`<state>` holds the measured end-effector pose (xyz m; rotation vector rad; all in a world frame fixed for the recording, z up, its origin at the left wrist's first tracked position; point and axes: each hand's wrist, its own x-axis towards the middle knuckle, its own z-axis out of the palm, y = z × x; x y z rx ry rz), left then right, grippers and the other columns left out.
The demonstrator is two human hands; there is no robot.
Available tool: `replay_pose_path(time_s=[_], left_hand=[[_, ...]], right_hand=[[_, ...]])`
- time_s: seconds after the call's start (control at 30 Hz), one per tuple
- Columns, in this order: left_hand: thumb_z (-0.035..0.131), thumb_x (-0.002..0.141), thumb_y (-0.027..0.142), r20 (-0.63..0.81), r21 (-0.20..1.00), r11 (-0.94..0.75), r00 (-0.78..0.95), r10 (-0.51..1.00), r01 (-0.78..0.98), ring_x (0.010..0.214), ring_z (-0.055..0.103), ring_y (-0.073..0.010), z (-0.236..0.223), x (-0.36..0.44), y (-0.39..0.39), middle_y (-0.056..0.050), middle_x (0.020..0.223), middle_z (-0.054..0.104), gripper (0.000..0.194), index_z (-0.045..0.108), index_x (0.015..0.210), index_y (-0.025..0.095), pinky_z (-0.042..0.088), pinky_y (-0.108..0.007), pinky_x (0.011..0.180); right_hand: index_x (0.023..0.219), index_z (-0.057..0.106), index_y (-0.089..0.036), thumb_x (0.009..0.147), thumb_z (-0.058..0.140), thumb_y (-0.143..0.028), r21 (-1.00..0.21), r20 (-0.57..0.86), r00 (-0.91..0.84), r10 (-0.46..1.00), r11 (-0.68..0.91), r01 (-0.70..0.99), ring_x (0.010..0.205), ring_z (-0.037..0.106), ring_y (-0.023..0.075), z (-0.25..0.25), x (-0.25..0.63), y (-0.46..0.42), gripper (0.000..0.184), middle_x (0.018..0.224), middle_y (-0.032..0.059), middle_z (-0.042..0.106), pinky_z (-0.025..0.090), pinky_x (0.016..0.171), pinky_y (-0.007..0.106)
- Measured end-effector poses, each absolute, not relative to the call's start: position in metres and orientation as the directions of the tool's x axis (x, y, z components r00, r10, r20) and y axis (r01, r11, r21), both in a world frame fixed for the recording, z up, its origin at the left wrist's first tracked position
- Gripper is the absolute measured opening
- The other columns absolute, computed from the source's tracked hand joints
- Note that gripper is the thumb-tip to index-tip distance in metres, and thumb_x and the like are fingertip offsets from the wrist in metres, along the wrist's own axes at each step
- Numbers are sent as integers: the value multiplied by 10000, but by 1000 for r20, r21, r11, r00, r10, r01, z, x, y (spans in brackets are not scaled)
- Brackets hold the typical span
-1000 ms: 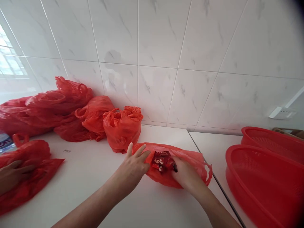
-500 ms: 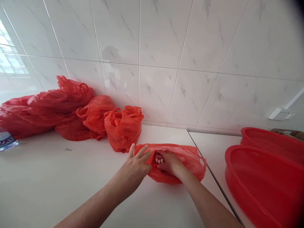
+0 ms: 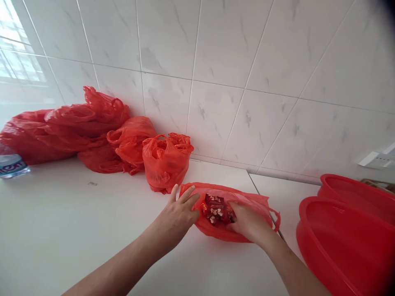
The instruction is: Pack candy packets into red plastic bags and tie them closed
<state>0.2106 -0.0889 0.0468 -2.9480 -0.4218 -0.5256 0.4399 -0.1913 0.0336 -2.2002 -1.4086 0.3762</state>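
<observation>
Open red bag (image 3: 256,205) lies near the R edge of the table (image 3: 61,230), w/ its handle end reaching the seam (image 3: 254,185). Dark-red printed pkts (image 3: 215,207) sit in its mouth, count unclear. R hand (image 3: 247,220) is inside the bag, fingers bent against the R side of the pkts; can't tell if it has a firm grip or just touches. L hand (image 3: 182,209) has fingers spread on the bag's L rim; can't tell if the thumb pinches the film.

Poss. trouble: film looks thin, so a hard pull by either hand could tear it. If L hand's contact is light, the bag could slide toward the R edge w/ any tug from R hand. Loose film around the pkts could fold over & hide them, & bent fingers could let one slip deeper. Handle lying at the seam might snag there.

Full red bag (image 3: 166,164) stands just beyond L hand's fingers, nr the back edge; a knock from those fingers could tip it, tho it looks weighted. Heaped red bags (image 3: 68,131) lie along the back edge to the L, w/ a bottle (image 3: 12,166) in front, cut off by the view. Red baskets (image 3: 311,242) are past the seam, well apart from L hand.
</observation>
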Motion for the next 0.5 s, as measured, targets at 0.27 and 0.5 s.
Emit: replay_pose_path(time_s=[0.27,0.5], left_hand=[[381,679,-100,449,-36,-957,860,243,289,1418,132,-315,23,213,-86,-115,1484,317,496,552,1051,180,174,-583,1114],[402,734,-59,506,0,-947,816,278,322,1425,83,-324,8,206,-80,-129,1512,264,532,528,1179,203,217,-574,1098]], right_hand=[[1030,614,-232,666,496,-52,-282,0,445,896,-427,859,726,615,212,28,438,-192,423,842,41,678,343,547,267],[1217,535,-230,778,475,-176,-397,153,369,917,-285,873,1112,537,236,31,430,-177,446,1233,58,580,441,859,347]])
